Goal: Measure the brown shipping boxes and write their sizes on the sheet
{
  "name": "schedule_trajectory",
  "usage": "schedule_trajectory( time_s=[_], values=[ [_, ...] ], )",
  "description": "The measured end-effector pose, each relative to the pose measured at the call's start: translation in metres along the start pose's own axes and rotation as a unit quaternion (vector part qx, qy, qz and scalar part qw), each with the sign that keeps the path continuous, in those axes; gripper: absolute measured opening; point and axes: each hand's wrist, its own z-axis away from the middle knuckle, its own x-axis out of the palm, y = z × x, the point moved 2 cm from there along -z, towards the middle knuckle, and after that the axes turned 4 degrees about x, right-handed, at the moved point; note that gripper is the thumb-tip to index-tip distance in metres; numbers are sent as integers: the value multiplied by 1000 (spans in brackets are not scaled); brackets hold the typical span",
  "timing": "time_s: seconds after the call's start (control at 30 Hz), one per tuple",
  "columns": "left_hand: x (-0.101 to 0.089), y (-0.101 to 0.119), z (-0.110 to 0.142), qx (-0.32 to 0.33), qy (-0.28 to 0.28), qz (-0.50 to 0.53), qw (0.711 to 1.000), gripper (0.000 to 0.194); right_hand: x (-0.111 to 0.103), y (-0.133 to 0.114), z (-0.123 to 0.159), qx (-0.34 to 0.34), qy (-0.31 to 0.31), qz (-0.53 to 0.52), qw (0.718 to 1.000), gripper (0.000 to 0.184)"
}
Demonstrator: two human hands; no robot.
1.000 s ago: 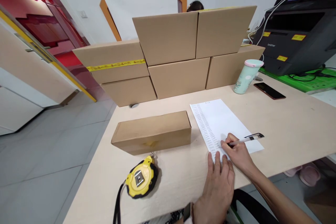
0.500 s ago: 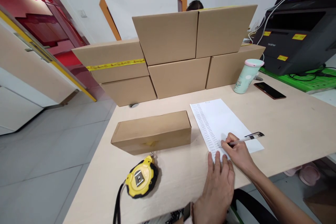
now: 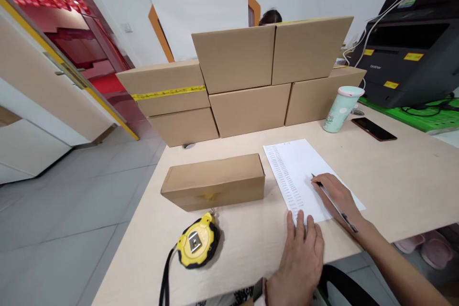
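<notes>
A sheet of paper [image 3: 304,167] with columns of small writing down its left side lies on the table [image 3: 247,244]. My left hand [image 3: 303,248] rests flat over the sheet's lower edge, fingers stretched out. In my right hand [image 3: 337,196] is a pen [image 3: 333,204], gripped near its tip, which points up and left over the blank middle of the paper. To the left lies a long cardboard box [image 3: 215,181]. In front of that box sits a yellow and black tape measure [image 3: 198,243] with a black strap.
Stacked cardboard boxes [image 3: 247,110] form a wall along the back, a person's head [image 3: 271,16] showing above. At the right stand a mint tumbler [image 3: 342,110], a phone [image 3: 374,129] and a black printer [image 3: 405,57] on a green base [image 3: 419,117].
My right hand has moved up and right from the written columns, and the pen's rear end has swung down toward my wrist. My left hand stays on the paper; the view has shifted slightly.
</notes>
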Motion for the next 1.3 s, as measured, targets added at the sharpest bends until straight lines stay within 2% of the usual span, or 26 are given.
schedule_trajectory(
  time_s=[0.1,0.23,0.3,0.4,0.47,0.53,0.6,0.67,0.73,0.8,0.93,1.07,1.1,1.13,1.17,1.2,1.27,1.3],
  values=[
    [2,0,2,9,-13,8,1000,34,2,18,-10,-74,-14,108,991,26],
    [-9,-4,5,0,-81,90,993,49,7,31,-14,-90,-31,191,977,43],
    [-27,-13,9,-4,-91,144,985,61,6,30,-13,-94,-19,207,973,48],
    [-67,-40,30,-27,-41,201,978,64,-2,18,-11,-104,28,200,974,44],
    [-91,-67,57,-119,11,225,967,53,-11,1,-10,-112,69,179,975,37],
    [-109,-96,93,-236,60,189,951,52,-20,-23,-8,-121,113,143,976,30],
    [-118,-120,129,-349,60,124,927,64,-25,-50,-4,-133,147,92,976,24],
    [-117,-137,157,-422,44,90,901,81,-25,-78,-2,-162,161,44,973,23],
    [-111,-145,170,-456,29,122,881,94,-21,-105,-3,-206,154,7,966,27],
    [-101,-148,171,-470,29,192,861,96,-14,-130,-10,-247,128,-21,960,32],
    [-89,-149,158,-490,53,276,825,82,3,-167,-36,-304,40,-18,952,41],
    [-97,-145,157,-510,97,345,782,71,24,-185,-65,-333,-3,77,940,59],
    [-101,-143,159,-506,108,380,766,67,30,-187,-72,-336,-10,97,937,65],
    [-107,-139,161,-501,126,435,737,64,35,-188,-77,-336,-18,110,935,68],
    [-112,-134,163,-495,155,504,690,63,39,-189,-81,-334,-30,115,935,70],
    [-118,-128,165,-486,192,579,626,63,42,-189,-83,-330,-43,114,936,69],
    [-131,-116,170,-453,268,702,480,63,42,-190,-80,-329,-58,98,937,65],
    [-138,-112,173,-436,298,736,423,63,39,-191,-74,-336,-55,87,936,63]
  ],
)
